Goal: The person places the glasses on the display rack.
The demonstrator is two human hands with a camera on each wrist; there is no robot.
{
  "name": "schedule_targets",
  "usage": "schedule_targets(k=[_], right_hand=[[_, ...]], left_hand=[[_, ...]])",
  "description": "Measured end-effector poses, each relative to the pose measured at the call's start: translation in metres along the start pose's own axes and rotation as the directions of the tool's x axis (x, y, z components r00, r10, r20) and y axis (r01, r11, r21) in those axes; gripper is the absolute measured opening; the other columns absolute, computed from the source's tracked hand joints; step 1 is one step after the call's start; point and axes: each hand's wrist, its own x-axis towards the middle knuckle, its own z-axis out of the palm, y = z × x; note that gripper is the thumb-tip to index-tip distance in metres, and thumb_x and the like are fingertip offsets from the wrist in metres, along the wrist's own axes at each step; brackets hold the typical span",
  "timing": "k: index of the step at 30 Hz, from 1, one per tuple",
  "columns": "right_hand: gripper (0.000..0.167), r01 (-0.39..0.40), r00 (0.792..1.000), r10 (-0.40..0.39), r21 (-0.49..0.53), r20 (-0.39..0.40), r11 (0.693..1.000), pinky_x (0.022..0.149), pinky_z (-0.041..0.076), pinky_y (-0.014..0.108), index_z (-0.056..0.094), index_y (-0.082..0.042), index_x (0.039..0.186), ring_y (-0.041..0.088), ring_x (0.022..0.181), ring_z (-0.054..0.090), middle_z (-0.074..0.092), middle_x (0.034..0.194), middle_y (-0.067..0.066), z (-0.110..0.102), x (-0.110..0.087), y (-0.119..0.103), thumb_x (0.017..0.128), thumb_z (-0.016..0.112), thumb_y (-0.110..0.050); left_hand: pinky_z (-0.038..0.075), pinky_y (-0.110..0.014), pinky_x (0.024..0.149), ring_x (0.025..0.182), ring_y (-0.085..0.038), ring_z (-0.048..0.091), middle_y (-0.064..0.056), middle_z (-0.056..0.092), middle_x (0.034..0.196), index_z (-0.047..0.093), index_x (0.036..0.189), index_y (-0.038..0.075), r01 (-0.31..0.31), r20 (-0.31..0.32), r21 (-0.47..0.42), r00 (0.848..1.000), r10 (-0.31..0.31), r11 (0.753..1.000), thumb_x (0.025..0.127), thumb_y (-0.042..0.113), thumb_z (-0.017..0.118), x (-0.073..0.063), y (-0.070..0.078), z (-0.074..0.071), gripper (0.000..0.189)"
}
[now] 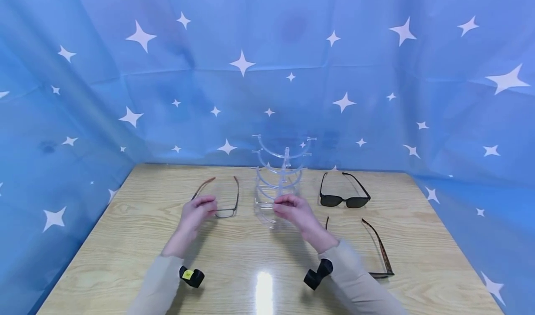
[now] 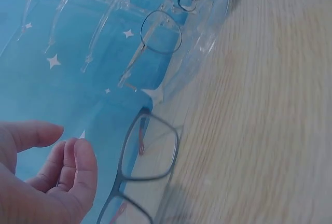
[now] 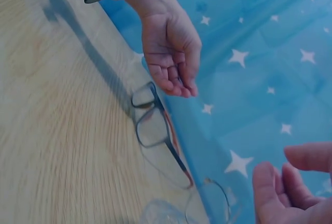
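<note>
My left hand [image 1: 199,211] hovers over the left end of a pair of dark-framed eyeglasses [image 1: 226,213]. Its fingers are loosely bent with a gap to the thumb, and nothing sits between them in the left wrist view. The eyeglasses lie on the table, temples pointing away. At the clear plastic glasses stand [image 1: 286,156], my right hand [image 1: 294,211] is in front of the lower tiers. In the right wrist view its thumb and fingers are apart and hold nothing. Thin round wire-rimmed glasses [image 2: 161,32] rest on a low tier of the stand.
Black sunglasses [image 1: 355,202] lie at the back right of the wooden table [image 1: 234,264]. Nearer on the right are tortoiseshell-patterned glasses [image 1: 382,254], partly hidden by my right forearm. A blue cloth [image 1: 288,31] with white stars hangs behind the table.
</note>
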Motion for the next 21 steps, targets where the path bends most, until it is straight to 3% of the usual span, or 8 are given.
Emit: schedule_targets(k=[6, 11, 17, 19, 21], right_hand=[[0.023, 0.022, 0.999, -0.022, 0.001, 0.047, 1.0, 0.077, 0.055, 0.025, 0.056, 0.014, 0.105, 0.01, 0.078, 0.062, 0.063, 0.084, 0.0, 0.016, 0.002, 0.002, 0.084, 0.061, 0.006], [0.028, 0.035, 0.995, -0.034, -0.003, 0.098, 0.999, 0.08, 0.054, 0.027, 0.053, 0.017, 0.109, 0.011, 0.08, 0.062, 0.063, 0.085, 0.001, 0.029, 0.001, 0.002, 0.085, 0.06, 0.005], [0.026, 0.033, 0.989, -0.034, 0.008, 0.145, 0.999, 0.084, 0.054, 0.029, 0.054, 0.014, 0.109, 0.011, 0.082, 0.062, 0.061, 0.09, 0.005, 0.044, 0.004, 0.005, 0.087, 0.06, 0.002], [0.027, 0.032, 0.988, -0.033, 0.009, 0.148, 0.999, 0.084, 0.054, 0.029, 0.054, 0.013, 0.11, 0.012, 0.082, 0.062, 0.062, 0.092, 0.005, 0.048, 0.006, 0.006, 0.086, 0.061, 0.002], [0.029, 0.033, 0.988, -0.034, 0.007, 0.153, 0.999, 0.084, 0.054, 0.03, 0.055, 0.013, 0.112, 0.012, 0.083, 0.062, 0.062, 0.094, 0.008, 0.053, 0.009, 0.009, 0.086, 0.061, 0.001]], left_hand=[[0.054, -0.022, 0.077, 0.077, -0.005, 0.061, -0.008, 0.064, 0.099, 0.05, 0.12, -0.014, -0.027, -0.025, 0.019, 0.999, 0.028, 0.999, 0.086, -0.002, 0.06, -0.002, -0.001, -0.017, 0.038], [0.054, -0.023, 0.078, 0.08, -0.008, 0.062, -0.001, 0.064, 0.092, 0.048, 0.121, -0.016, -0.042, -0.036, -0.029, 0.999, 0.041, 0.999, 0.086, -0.003, 0.06, 0.0, -0.001, -0.031, 0.039], [0.055, -0.021, 0.073, 0.075, -0.007, 0.063, 0.001, 0.064, 0.084, 0.062, 0.104, -0.004, -0.107, -0.031, -0.108, 0.994, 0.104, 0.988, 0.083, 0.006, 0.067, 0.009, -0.011, -0.05, 0.024], [0.055, -0.021, 0.073, 0.074, -0.007, 0.063, 0.001, 0.064, 0.082, 0.063, 0.103, -0.002, -0.102, -0.047, -0.1, 0.994, 0.098, 0.99, 0.084, 0.006, 0.066, 0.011, -0.011, -0.054, 0.02], [0.055, -0.021, 0.073, 0.075, -0.007, 0.062, 0.002, 0.064, 0.082, 0.059, 0.108, -0.006, -0.084, -0.085, -0.066, 0.993, 0.078, 0.994, 0.086, 0.004, 0.062, 0.01, -0.006, -0.055, 0.025]])
